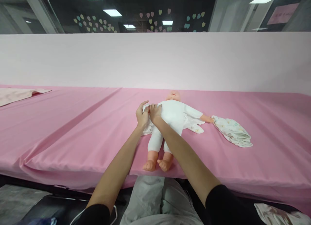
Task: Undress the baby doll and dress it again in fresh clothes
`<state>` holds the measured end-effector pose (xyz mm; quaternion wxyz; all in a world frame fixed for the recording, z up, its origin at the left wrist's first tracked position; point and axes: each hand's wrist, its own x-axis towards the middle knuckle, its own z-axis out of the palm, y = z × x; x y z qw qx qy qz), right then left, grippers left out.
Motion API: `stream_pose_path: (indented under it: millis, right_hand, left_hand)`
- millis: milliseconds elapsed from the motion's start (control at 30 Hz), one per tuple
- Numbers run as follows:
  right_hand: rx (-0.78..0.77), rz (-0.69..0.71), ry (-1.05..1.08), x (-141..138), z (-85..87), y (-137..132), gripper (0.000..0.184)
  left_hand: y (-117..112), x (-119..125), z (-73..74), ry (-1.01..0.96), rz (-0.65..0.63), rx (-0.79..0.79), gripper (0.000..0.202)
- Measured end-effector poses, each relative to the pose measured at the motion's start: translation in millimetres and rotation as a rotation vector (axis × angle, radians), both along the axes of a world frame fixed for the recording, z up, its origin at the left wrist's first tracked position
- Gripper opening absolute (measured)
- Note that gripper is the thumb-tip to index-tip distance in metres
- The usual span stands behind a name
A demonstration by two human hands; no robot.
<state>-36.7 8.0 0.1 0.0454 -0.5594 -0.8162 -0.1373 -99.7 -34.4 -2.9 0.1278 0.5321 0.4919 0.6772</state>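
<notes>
A baby doll point(172, 116) in a white bodysuit lies on its back on the pink sheet point(73, 128), feet toward me. A white printed garment point(194, 124) is spread under it. My left hand point(141, 116) and my right hand point(154, 111) meet at the doll's left-side arm, both with fingers pinched on the garment's sleeve point(145, 109) there. The doll's other arm stretches out to the right, its hand touching a folded printed cloth point(233, 131).
A beige cloth point(17, 95) lies at the far left of the table. A pale partition wall point(155, 60) runs behind the table. Another printed cloth point(279, 215) sits at the bottom right, below the table edge. My grey-trousered legs point(157, 202) are against the front edge.
</notes>
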Motion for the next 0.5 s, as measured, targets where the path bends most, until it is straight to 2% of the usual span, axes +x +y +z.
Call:
stream_pose_path:
  millis: [133, 267, 367, 500]
  right_hand:
    - [0.016, 0.004, 0.002, 0.5, -0.2, -2.4, 0.051]
    - [0.038, 0.003, -0.087, -0.1, -1.9, -4.5, 0.047]
    - [0.041, 0.015, -0.137, 0.2, -0.9, -5.0, 0.051]
    - [0.047, 0.052, -0.094, 1.1, -3.2, -3.7, 0.055]
  left_hand:
    - [-1.2, 5.6, -0.9, -0.001, -0.036, -0.007, 0.032]
    - [-2.4, 12.3, -3.7, 0.0, -0.1, 0.005, 0.031]
    - [-3.2, 15.1, -4.2, -0.004, -0.131, 0.013, 0.03]
    - [-4.7, 16.2, -3.7, -0.018, -0.13, 0.029, 0.029]
